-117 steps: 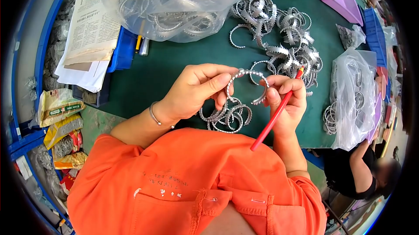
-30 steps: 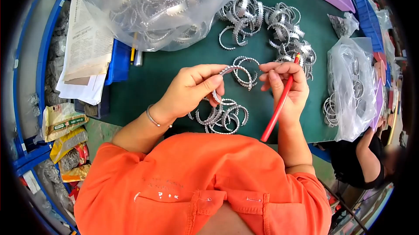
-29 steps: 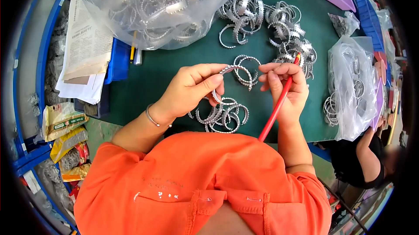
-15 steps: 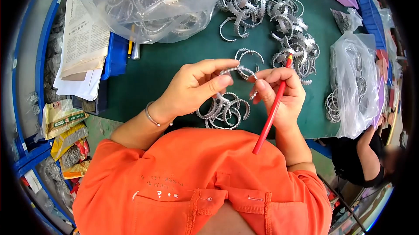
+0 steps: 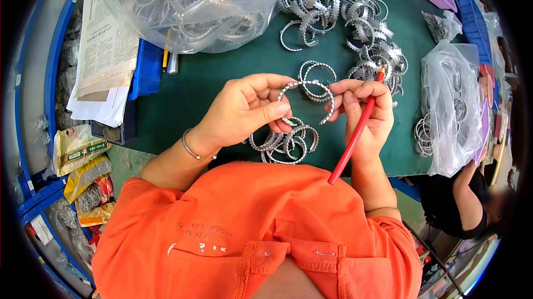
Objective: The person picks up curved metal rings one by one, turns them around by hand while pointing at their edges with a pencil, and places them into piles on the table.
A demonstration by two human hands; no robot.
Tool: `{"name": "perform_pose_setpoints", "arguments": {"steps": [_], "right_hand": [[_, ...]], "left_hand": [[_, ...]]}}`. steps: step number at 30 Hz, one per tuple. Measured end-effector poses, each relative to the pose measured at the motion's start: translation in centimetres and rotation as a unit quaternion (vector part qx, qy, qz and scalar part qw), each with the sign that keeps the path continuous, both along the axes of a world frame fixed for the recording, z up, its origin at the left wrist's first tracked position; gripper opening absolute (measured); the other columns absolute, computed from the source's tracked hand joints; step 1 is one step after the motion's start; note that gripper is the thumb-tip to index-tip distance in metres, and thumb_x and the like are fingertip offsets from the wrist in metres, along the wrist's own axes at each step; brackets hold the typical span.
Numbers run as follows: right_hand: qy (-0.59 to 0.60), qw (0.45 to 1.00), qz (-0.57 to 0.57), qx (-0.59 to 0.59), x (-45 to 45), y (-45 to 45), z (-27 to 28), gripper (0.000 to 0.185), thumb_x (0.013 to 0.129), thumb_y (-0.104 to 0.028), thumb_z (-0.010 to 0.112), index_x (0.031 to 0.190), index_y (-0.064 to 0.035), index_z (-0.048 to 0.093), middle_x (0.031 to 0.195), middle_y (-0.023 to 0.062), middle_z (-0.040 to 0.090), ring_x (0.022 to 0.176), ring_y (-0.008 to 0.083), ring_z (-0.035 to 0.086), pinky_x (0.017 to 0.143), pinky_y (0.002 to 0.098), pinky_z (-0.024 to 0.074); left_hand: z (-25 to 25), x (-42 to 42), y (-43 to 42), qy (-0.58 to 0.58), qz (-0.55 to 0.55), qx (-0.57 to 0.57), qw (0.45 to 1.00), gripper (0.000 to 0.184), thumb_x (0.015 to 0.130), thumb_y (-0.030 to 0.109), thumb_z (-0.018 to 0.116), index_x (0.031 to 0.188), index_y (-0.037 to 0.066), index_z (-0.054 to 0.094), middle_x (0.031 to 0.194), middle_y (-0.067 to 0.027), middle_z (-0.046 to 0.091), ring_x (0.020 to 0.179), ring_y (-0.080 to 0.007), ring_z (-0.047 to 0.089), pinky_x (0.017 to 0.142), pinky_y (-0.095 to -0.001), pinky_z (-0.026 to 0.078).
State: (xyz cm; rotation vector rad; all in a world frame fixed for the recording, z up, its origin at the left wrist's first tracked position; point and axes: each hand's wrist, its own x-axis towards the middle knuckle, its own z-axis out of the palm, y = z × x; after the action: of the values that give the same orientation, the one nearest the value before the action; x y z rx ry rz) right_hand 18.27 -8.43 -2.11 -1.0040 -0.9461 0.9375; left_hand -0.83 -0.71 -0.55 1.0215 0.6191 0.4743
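My left hand pinches an open metal ring with a notched edge, held up with its gap towards me. My right hand is closed around a red pencil, whose tip points away from me. That hand's fingertips are at the ring's right side; whether they press on it I cannot tell. Just beyond the held ring lie a couple of similar rings. Closer to my body, below the hands, is a small group of rings on the green table.
A clear bag full of rings fills the back left. Heaps of loose rings lie at the back. At the right is another plastic bag near a person. Papers rest on a blue bin.
The ring has turned so that its round outline faces me more fully. My right hand has shifted slightly right with the red pencil, its fingers opening a little away from the ring.
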Motion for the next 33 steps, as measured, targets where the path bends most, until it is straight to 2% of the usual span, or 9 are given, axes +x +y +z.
{"name": "perform_pose_setpoints", "arguments": {"steps": [5, 13, 23, 29, 33], "right_hand": [[0.009, 1.000, 0.016, 0.011, -0.17, -0.09, 0.16, 0.011, 0.085, 0.006, 0.044, 0.091, -0.0026, 0.039, 0.094, 0.0192, 0.056, 0.068, 0.0132, 0.056, 0.057, 0.0223, 0.0489], [-0.004, 0.999, 0.012, -0.036, -0.36, -0.16, 0.68, 0.019, 0.079, 0.005, 0.057, 0.087, -0.0029, 0.041, 0.090, 0.0161, 0.058, 0.064, 0.0128, 0.059, 0.052, 0.0205, 0.0481], [-0.001, 0.999, 0.026, -0.042, -0.26, -0.24, 0.81, 0.020, 0.078, 0.005, 0.058, 0.085, -0.0025, 0.041, 0.093, 0.0166, 0.057, 0.066, 0.0131, 0.059, 0.053, 0.0206, 0.0478], [-0.035, 0.999, 0.038, -0.001, -0.20, -0.27, 0.73, 0.020, 0.078, 0.005, 0.059, 0.085, -0.0020, 0.041, 0.095, 0.0179, 0.056, 0.067, 0.0137, 0.059, 0.054, 0.0206, 0.0480], [-0.010, 0.999, 0.027, -0.023, -0.11, -0.32, 0.66, 0.019, 0.079, 0.004, 0.058, 0.085, -0.0018, 0.041, 0.094, 0.0178, 0.056, 0.066, 0.0144, 0.060, 0.053, 0.0209, 0.0483]], "left_hand": [[-0.06, -0.04, 0.06, 0.010, -0.003, 0.002, 1.000, 0.032, 0.085, 0.007, 0.052, 0.115, -0.004, 0.048, 0.080, -0.0087, 0.058, 0.066, -0.0134, 0.060, 0.061, -0.0232, 0.052], [-0.01, -0.06, 0.13, 0.005, 0.000, 0.017, 1.000, 0.032, 0.086, 0.009, 0.051, 0.116, -0.002, 0.049, 0.077, -0.0063, 0.056, 0.062, -0.0102, 0.056, 0.059, -0.0209, 0.048], [0.15, 0.00, 0.08, 0.013, 0.003, 0.048, 0.999, 0.032, 0.086, 0.009, 0.050, 0.117, -0.001, 0.049, 0.078, -0.0044, 0.056, 0.063, -0.0086, 0.054, 0.060, -0.0201, 0.046], [0.06, -0.15, 0.04, 0.037, 0.007, 0.075, 0.996, 0.033, 0.086, 0.008, 0.052, 0.117, -0.001, 0.049, 0.080, -0.0039, 0.056, 0.067, -0.0083, 0.054, 0.061, -0.0204, 0.046], [0.07, -0.07, -0.23, -0.013, 0.014, 0.052, 0.998, 0.033, 0.086, 0.005, 0.049, 0.118, -0.002, 0.048, 0.084, -0.0059, 0.056, 0.069, -0.0094, 0.054, 0.062, -0.0219, 0.048]]}}
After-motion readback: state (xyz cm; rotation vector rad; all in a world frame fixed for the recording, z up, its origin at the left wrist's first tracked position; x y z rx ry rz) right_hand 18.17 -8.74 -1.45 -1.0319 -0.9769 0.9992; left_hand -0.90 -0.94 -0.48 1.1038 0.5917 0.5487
